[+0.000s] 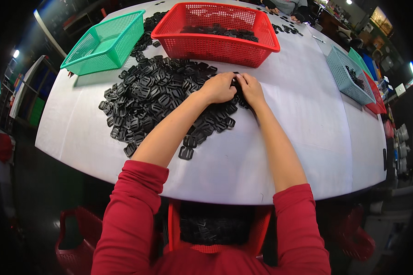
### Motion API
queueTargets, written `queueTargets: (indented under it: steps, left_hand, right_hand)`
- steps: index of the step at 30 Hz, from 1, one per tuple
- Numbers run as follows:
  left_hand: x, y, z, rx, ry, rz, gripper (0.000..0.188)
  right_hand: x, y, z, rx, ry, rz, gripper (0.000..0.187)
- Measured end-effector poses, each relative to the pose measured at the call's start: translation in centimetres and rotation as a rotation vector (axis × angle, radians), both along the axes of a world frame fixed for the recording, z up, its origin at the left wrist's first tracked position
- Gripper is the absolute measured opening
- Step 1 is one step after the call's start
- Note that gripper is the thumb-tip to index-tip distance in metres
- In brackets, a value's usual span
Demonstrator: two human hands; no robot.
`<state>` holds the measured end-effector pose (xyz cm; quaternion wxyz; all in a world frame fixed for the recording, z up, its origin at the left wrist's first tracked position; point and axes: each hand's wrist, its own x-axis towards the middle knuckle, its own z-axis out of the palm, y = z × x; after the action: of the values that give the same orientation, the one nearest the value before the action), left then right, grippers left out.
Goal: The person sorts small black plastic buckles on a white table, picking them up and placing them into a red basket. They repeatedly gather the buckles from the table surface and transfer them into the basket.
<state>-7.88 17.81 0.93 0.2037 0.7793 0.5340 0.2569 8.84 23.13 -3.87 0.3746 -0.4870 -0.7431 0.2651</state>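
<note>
A big heap of black plastic strap buckles [144, 98] spreads over the white table. At the heap's right edge my left hand [220, 87] and my right hand [252, 90] come together, fingers curled and pinched. Dark buckle pieces [237, 85] show between them; how many each hand has is hidden by the fingers. One loose buckle [186, 152] lies near my left forearm, on the side toward me. Just beyond my hands stands a red mesh basket [211, 48] with black buckles inside.
A green mesh basket [108, 59] stands at the far left. Grey-blue basket [348, 82] and red basket [377, 103] sit at the table's right edge. Another person's hands [298, 17] are at the far side. Below the table's near edge, a red container [174, 229] holds dark pieces.
</note>
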Motion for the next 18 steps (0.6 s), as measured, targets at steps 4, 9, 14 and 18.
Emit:
queueTargets:
  steps: [4,9,14,18]
  left_hand:
    - [2.2,-5.7,0.2,0.096,-0.077,-0.140,0.044]
    - [3.9,-12.4,0.2,0.068,-0.087,-0.214,0.041]
    - [4.4,-18.5,0.4,0.121,-0.167,-0.247,0.041]
    - [2.6,-22.6,-0.3,0.238,-0.010,-0.181,0.036]
  right_hand:
    - [3.2,-7.5,1.3,0.035,0.050,-0.048,0.029]
    - [6.2,-14.7,1.8,0.111,0.081,-0.049,0.025]
    - [8.9,-18.8,3.4,0.114,0.090,-0.023,0.018]
    - [9.4,-23.2,5.0,0.330,-0.096,-0.043,0.017]
